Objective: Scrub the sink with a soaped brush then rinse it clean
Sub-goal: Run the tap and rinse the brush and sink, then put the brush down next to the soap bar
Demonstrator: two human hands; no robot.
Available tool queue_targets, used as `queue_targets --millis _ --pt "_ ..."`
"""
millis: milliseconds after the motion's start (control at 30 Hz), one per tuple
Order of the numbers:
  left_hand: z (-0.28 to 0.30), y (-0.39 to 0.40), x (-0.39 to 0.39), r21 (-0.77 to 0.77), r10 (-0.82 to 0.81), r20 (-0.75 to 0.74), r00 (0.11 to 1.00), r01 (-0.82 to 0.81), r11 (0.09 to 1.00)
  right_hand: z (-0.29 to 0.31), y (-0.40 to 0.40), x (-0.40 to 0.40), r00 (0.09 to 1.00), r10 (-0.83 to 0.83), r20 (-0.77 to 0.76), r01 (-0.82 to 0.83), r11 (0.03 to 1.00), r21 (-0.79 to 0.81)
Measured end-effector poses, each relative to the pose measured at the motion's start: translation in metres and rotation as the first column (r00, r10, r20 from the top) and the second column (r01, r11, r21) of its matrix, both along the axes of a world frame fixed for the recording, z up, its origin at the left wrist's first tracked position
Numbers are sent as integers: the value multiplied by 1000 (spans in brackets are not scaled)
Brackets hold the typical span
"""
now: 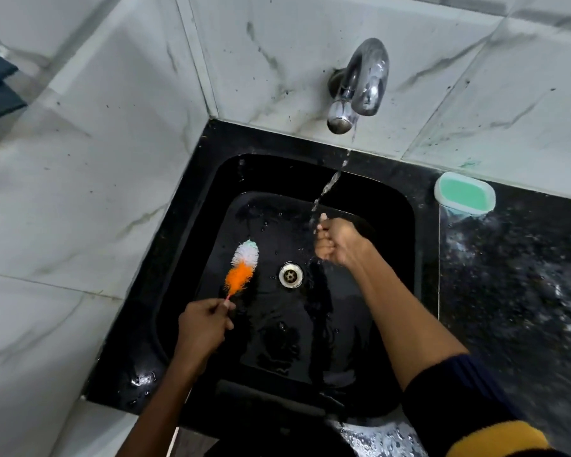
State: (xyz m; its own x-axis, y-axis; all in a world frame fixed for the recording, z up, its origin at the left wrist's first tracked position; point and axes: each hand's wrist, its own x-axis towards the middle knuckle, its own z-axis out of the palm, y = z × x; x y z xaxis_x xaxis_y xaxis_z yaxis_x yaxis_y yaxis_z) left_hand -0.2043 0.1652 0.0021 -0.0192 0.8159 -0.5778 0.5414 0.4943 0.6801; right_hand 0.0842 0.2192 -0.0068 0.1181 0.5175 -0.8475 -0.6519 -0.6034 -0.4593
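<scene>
I see the black counter (pixel 508 291) filling the right side, with the black sink (pixel 406 206) sunk into its left end against the tiled corner. The basin looks wet with no suds I can make out, so I judge I am at the rinse. The tap (pixel 360 84) on the back wall runs a thin stream (pixel 330 184) onto my right hand (pixel 335 242), which is curled into a loose fist; whether it holds anything I cannot tell. I want to open that hand and sweep water toward the sink's walls and corners, then down to the drain (pixel 290 274). My left hand (pixel 203 321) pinches the brush (pixel 241 267) by its thin handle, its bristles on the basin floor just left of the drain. A soap dish (pixel 463 192) sits at the counter's back edge.
</scene>
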Motion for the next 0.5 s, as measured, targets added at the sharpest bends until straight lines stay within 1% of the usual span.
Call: queue_targets --millis 33,100,167,200,233,267,300,333,367,400,433,467,500 --pt "-1 0 1 3 -6 -4 1000 6 1000 2 -5 0 998 51 34 -52 999 4" --pt "-1 -1 1 12 -15 -7 1000 15 1000 15 -11 4 984 139 107 -147 987 70" --pt "-2 -1 2 15 -15 -1 1000 15 1000 37 -17 12 986 130 102 -151 962 228" --pt "-2 -2 2 15 -16 -1 1000 16 1000 45 -22 16 994 99 40 -107 936 336" --pt "-2 -2 3 19 -17 -1 1000 17 1000 48 -30 18 997 58 -57 -29 905 425" --pt "-1 -3 4 24 -19 -1 1000 19 1000 43 -40 20 989 10 -151 60 889 454" --pt "-1 -4 4 27 -20 0 1000 20 999 34 -52 19 990 14 -138 46 905 422" --pt "1 -5 4 30 -23 3 1000 23 999 22 -64 14 992 102 74 -120 942 314" --pt "2 -7 4 32 -26 6 1000 26 999 10 -80 9 836 340 431 -408 910 72" --pt "3 -8 3 33 -30 6 1000 30 999 -8 -96 5 505 604 616 -615 753 -233" --pt "4 -9 3 34 -34 4 999 34 999 -23 -108 2 169 737 654 -655 580 -485" --pt "5 -10 2 35 -36 1 999 36 999 -31 -116 0 68 764 641 -625 534 -569" --pt "5 -11 0 37 -35 -1 999 35 999 -32 -121 -2 157 719 677 -641 596 -484"
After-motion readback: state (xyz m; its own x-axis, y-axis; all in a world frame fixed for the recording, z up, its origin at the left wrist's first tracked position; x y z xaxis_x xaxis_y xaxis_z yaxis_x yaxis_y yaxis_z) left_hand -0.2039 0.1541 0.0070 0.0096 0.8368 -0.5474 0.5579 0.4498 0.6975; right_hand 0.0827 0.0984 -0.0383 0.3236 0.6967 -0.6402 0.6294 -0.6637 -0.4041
